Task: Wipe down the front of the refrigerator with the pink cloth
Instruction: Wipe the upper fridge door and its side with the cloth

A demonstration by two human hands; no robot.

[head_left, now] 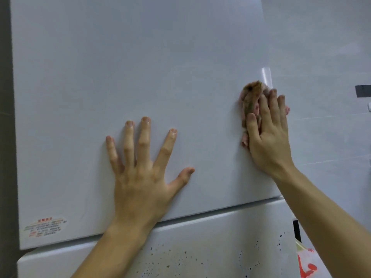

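The right hand (269, 133) lies nearly flat on the bunched pink cloth (252, 97), fingers fairly straight and thumb laid over it, pressing it against the refrigerator's upper door (120, 67) rather than closing round it. The cloth sits close to the door's right edge, just below a glossy strip (266, 76) there, and shows brownish soiling on its folds. The left hand (140, 177) holds nothing: its palm is flat and its fingers spread on the lower middle of the same door, seemingly to brace it.

This looks like the wiping step on the upper door, with the right side being worked. The lower door (200, 237) carries dark speckles (168, 255) and a brownish smear, so much of the job appears to remain. The next move probably calls for firm, even pressure in overlapping strokes, then bringing the cloth down to the speckled panel, perhaps refolded to a cleaner face.
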